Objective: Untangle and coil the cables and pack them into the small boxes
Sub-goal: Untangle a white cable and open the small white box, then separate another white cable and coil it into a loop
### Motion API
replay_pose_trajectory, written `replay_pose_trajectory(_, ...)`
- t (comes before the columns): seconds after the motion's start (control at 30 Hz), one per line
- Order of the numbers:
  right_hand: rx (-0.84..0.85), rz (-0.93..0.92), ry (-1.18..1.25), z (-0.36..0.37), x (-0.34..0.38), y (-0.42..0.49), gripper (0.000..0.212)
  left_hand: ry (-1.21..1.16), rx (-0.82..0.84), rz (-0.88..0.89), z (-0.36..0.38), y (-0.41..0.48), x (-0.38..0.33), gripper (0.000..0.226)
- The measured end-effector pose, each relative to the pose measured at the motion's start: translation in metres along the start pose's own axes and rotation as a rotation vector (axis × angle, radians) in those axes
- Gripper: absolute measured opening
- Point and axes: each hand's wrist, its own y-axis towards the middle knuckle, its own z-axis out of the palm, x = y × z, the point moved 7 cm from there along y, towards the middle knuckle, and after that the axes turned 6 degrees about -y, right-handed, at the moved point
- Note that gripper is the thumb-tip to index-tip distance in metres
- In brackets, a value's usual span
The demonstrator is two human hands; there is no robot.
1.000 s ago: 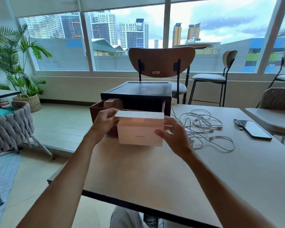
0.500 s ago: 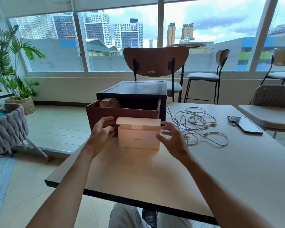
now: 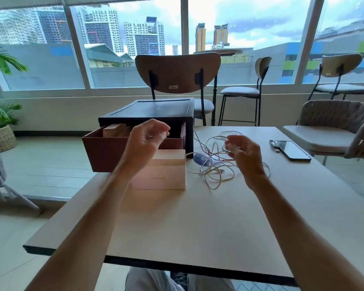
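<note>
A small pale closed box [image 3: 162,174] stands on the table [image 3: 198,223] just in front of an open brown drawer [image 3: 105,153]. Inside the drawer's left corner lies another small box [image 3: 114,130]. To the right of the pale box, a tangle of white cables [image 3: 215,168] is spread on the table. My left hand [image 3: 144,143] hangs in the air above the pale box, fingers loosely curled and holding nothing. My right hand [image 3: 245,156] hovers over the cable tangle, fingers loosely curled, with no cable plainly gripped.
The drawer belongs to a dark cabinet [image 3: 147,110] at the table's far edge. A black phone [image 3: 291,150] lies at the right. A wooden chair [image 3: 178,72] stands behind the table, and a woven chair [image 3: 332,131] stands to its right.
Both hands have let go of the pale box, which now rests on the table. My left hand rose above it and my right hand moved right over the cables.
</note>
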Motion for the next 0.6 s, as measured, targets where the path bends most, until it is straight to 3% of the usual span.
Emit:
replay_pose_trajectory(0.13, 0.088, 0.0, -0.217, -0.022, -0.026, 0.001, 0.024, 0.035, 0.252, -0.036, 0.065, 0.008, -0.01, 0.012)
replay_pose_trajectory(0.2, 0.045, 0.008, -0.299, -0.036, -0.041, 0.001, 0.023, 0.098, 0.412, -0.05, 0.097, 0.005, -0.006, 0.016)
replay_pose_trajectory(0.3, -0.039, 0.08, -0.515, -0.062, -0.067, 0.002, 0.023, 0.276, 0.598, -0.044, 0.136, -0.002, 0.01, 0.029)
replay_pose_trajectory(0.37, 0.041, 0.155, -0.693, -0.073, -0.083, 0.003, 0.025, 0.454, 0.671, -0.055, 0.158, -0.004, 0.026, 0.041)
replay_pose_trajectory(0.47, 0.173, 0.218, -0.88, -0.078, -0.096, 0.003, 0.017, 0.591, 0.675, -0.099, 0.185, -0.004, 0.048, 0.044)
replay_pose_trajectory(0.6, 0.134, 0.205, -0.899, -0.084, -0.1, 0.015, 0.004, 0.463, 0.497, -0.183, 0.206, 0.007, 0.061, 0.015)
